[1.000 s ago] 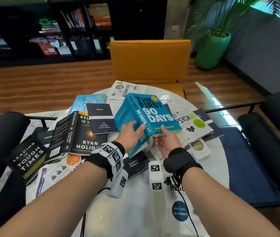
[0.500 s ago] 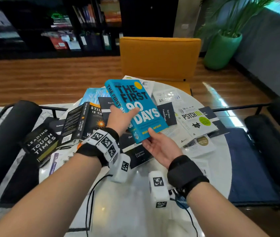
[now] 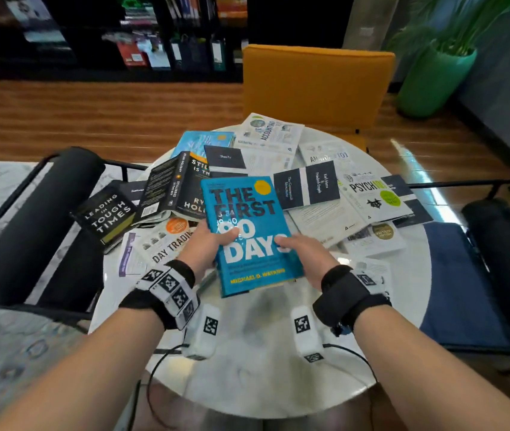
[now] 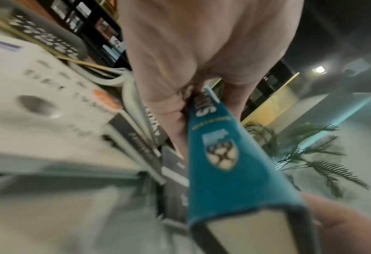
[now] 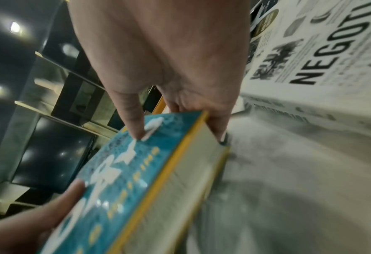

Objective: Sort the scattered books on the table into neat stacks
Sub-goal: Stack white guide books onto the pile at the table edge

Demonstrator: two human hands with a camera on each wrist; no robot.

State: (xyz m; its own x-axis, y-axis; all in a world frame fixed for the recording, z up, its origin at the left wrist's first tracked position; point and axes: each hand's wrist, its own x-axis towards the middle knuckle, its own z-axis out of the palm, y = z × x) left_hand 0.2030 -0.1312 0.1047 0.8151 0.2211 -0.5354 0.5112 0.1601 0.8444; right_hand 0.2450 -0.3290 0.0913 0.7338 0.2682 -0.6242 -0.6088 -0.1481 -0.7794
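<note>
Both hands hold the blue book "The First 90 Days" (image 3: 247,231) cover up, low over the near middle of the round white table (image 3: 263,362). My left hand (image 3: 208,244) grips its spine side, thumb on the cover; the blue spine (image 4: 223,163) fills the left wrist view. My right hand (image 3: 301,251) pinches the page edge (image 5: 180,180), thumb on top and fingers underneath. Scattered books lie behind: "Leading in Tough Times" (image 3: 107,213), "Stillness Is the Key" (image 3: 175,185), "Day Trading" (image 3: 166,244), a dark "Communist Manifesto" (image 3: 306,185), "Psych 101" (image 3: 371,197), "Accounting 101" (image 3: 270,133).
An orange chair (image 3: 315,85) stands beyond the table. Black armchairs flank it at the left (image 3: 32,219) and right (image 3: 502,237). A white "Negotiating" book (image 5: 323,56) lies right of my right hand. A green plant pot (image 3: 434,79) stands on the wooden floor.
The blue book came down and toward me, from tilted up over the pile to nearly flat above the near table. My right hand went from an open palm under it to gripping its edge.
</note>
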